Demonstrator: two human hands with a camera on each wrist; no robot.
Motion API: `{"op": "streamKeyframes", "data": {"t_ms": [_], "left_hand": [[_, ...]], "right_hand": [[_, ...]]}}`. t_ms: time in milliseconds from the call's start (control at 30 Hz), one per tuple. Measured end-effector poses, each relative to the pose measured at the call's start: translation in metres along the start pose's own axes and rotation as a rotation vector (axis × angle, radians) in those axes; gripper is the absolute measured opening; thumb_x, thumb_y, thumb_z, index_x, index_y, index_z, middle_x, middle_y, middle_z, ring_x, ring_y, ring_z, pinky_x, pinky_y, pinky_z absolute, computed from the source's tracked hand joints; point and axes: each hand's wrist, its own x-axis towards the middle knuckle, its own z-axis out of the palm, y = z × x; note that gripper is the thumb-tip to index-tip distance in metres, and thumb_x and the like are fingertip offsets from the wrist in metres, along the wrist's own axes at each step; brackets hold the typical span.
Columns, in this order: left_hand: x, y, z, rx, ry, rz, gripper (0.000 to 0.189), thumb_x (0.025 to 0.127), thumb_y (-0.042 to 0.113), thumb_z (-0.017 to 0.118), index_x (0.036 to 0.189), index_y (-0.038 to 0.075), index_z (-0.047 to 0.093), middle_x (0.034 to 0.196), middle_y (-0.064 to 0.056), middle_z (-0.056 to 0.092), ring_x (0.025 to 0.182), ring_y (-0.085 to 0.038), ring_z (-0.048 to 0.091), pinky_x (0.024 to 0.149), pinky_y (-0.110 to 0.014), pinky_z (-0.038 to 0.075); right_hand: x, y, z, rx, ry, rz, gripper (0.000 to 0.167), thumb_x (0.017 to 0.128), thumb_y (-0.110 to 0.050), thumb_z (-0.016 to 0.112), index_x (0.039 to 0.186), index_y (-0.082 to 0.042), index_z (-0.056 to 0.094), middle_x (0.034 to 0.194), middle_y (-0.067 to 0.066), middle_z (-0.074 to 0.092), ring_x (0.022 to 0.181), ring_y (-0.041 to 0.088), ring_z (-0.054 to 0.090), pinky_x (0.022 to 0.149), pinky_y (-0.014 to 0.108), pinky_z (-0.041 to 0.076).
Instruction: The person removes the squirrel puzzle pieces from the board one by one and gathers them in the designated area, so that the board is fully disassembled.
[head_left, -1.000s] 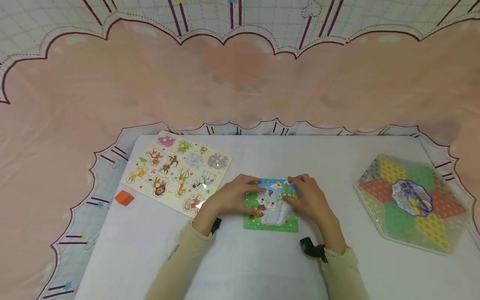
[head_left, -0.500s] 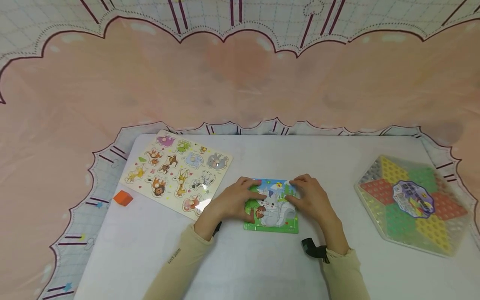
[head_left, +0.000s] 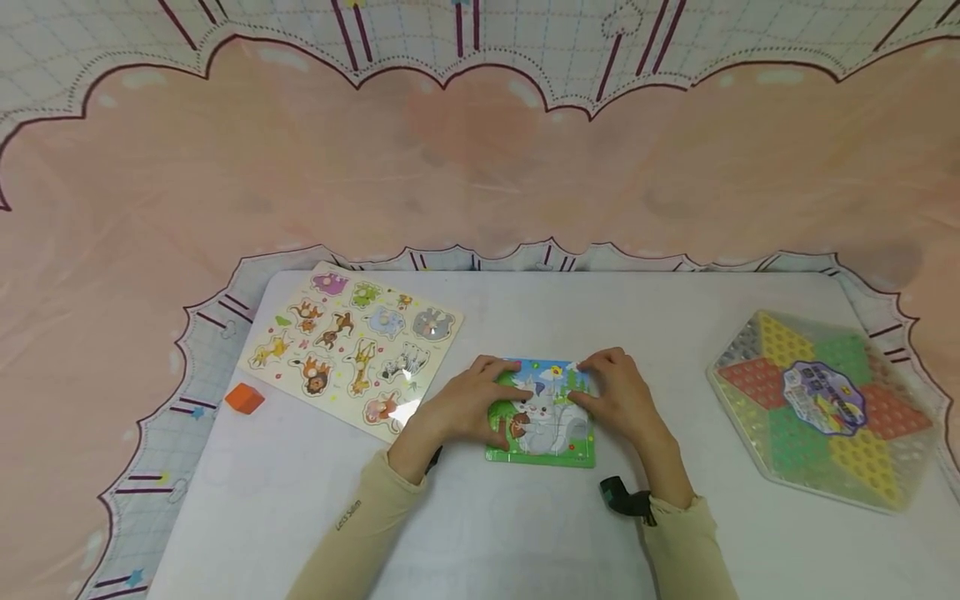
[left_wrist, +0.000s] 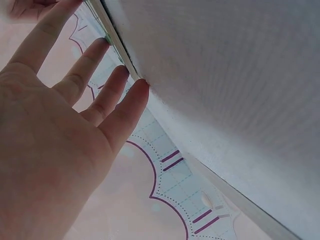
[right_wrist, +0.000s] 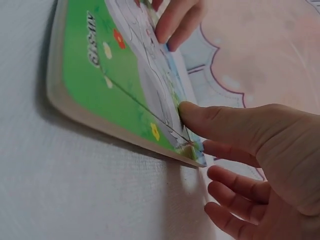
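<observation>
A small jigsaw puzzle board [head_left: 553, 433] with a white squirrel on a green and blue scene lies on the white table. My left hand [head_left: 471, 402] touches its left side, thumb and fingers spread on the picture. In the left wrist view, the straight fingers [left_wrist: 120, 107] meet the board's edge. At the upper right corner is my right hand [head_left: 622, 392]. The right wrist view shows that thumb [right_wrist: 215, 120] pressing on the picture, with loosely bent fingers beside the edge. Palms and fingers cover parts of the board's sides.
A cream animal puzzle board [head_left: 352, 387] lies at the left, partly behind the left forearm. Beside it sits an orange block [head_left: 244, 398]. A hexagonal clear box [head_left: 810, 458] with coloured triangles is at the right. Patterned cloth [head_left: 480, 192] surrounds the table.
My left thumb and fingers have shifted slightly on the squirrel picture, and the right fingertips have moved a little toward the upper right corner. The board stays in place.
</observation>
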Motion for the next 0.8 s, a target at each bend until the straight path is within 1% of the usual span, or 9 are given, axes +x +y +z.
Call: {"op": "streamKeyframes", "data": {"t_ms": [100, 167, 233, 333, 433, 533, 633, 733, 800], "left_hand": [[0.000, 0.000, 0.000, 0.000, -0.009, -0.008, 0.076, 0.065, 0.046, 0.089, 0.134, 0.026, 0.064, 0.151, -0.007, 0.039, 0.135, -0.027, 0.032, 0.104, -0.042, 0.042], [0.000, 0.001, 0.000, 0.002, -0.009, -0.015, 0.077, 0.065, 0.047, 0.089, 0.135, 0.026, 0.063, 0.151, -0.007, 0.039, 0.135, -0.026, 0.032, 0.104, -0.042, 0.042], [0.000, 0.001, 0.000, 0.002, -0.009, -0.021, 0.077, 0.065, 0.046, 0.090, 0.134, 0.026, 0.064, 0.151, -0.007, 0.039, 0.135, -0.026, 0.031, 0.105, -0.041, 0.041], [0.000, 0.002, 0.000, -0.002, -0.003, -0.026, 0.076, 0.065, 0.046, 0.090, 0.134, 0.026, 0.064, 0.151, -0.007, 0.039, 0.134, -0.026, 0.032, 0.104, -0.042, 0.042], [-0.001, 0.003, -0.001, -0.012, -0.003, -0.027, 0.076, 0.065, 0.045, 0.090, 0.133, 0.025, 0.065, 0.151, -0.009, 0.040, 0.134, -0.028, 0.033, 0.104, -0.043, 0.042], [-0.002, 0.004, -0.001, -0.022, -0.003, -0.022, 0.075, 0.065, 0.044, 0.090, 0.132, 0.024, 0.065, 0.150, -0.010, 0.040, 0.134, -0.029, 0.033, 0.104, -0.044, 0.042], [-0.002, 0.004, 0.000, -0.014, -0.007, -0.026, 0.075, 0.065, 0.044, 0.090, 0.133, 0.024, 0.065, 0.151, -0.009, 0.040, 0.135, -0.028, 0.033, 0.105, -0.043, 0.041], [-0.001, 0.003, 0.001, -0.010, -0.002, -0.027, 0.074, 0.065, 0.043, 0.090, 0.133, 0.025, 0.065, 0.150, -0.008, 0.040, 0.135, -0.027, 0.033, 0.105, -0.042, 0.041], [-0.001, 0.003, 0.002, -0.013, -0.002, -0.025, 0.074, 0.065, 0.043, 0.090, 0.132, 0.025, 0.065, 0.151, -0.007, 0.040, 0.135, -0.026, 0.033, 0.105, -0.042, 0.042]], "right_hand": [[0.001, 0.000, 0.000, 0.023, 0.001, 0.014, 0.040, 0.075, -0.016, 0.086, 0.106, 0.001, 0.067, 0.118, 0.021, 0.054, 0.114, 0.039, 0.049, 0.096, 0.053, 0.043], [0.002, 0.001, -0.001, 0.047, -0.002, 0.013, 0.040, 0.075, -0.015, 0.085, 0.106, 0.001, 0.065, 0.114, 0.019, 0.057, 0.109, 0.036, 0.052, 0.094, 0.052, 0.044], [0.002, 0.001, -0.002, 0.094, -0.011, 0.009, 0.039, 0.076, -0.012, 0.084, 0.107, 0.000, 0.063, 0.106, 0.015, 0.061, 0.101, 0.032, 0.056, 0.089, 0.048, 0.047], [0.004, 0.001, -0.001, 0.191, -0.032, -0.013, 0.035, 0.080, -0.007, 0.080, 0.108, -0.002, 0.061, 0.094, 0.009, 0.064, 0.087, 0.024, 0.060, 0.079, 0.039, 0.049], [0.006, 0.001, 0.001, 0.285, -0.036, -0.037, 0.030, 0.083, -0.002, 0.076, 0.109, -0.002, 0.061, 0.088, 0.006, 0.063, 0.079, 0.018, 0.060, 0.071, 0.029, 0.050], [0.011, 0.004, 0.000, 0.339, -0.010, -0.057, 0.026, 0.085, -0.002, 0.075, 0.108, -0.002, 0.063, 0.088, 0.007, 0.064, 0.076, 0.015, 0.060, 0.068, 0.022, 0.050], [0.021, 0.008, -0.007, 0.409, 0.024, -0.052, 0.025, 0.087, -0.002, 0.073, 0.110, 0.001, 0.064, 0.090, 0.011, 0.065, 0.076, 0.015, 0.061, 0.067, 0.018, 0.050], [0.034, 0.015, -0.018, 0.486, 0.045, -0.012, 0.028, 0.089, -0.002, 0.071, 0.114, 0.004, 0.063, 0.093, 0.017, 0.064, 0.076, 0.018, 0.062, 0.067, 0.017, 0.051], [0.043, 0.021, -0.026, 0.514, 0.055, 0.027, 0.030, 0.090, -0.004, 0.071, 0.117, 0.005, 0.063, 0.096, 0.020, 0.064, 0.076, 0.019, 0.063, 0.066, 0.016, 0.050]]}}
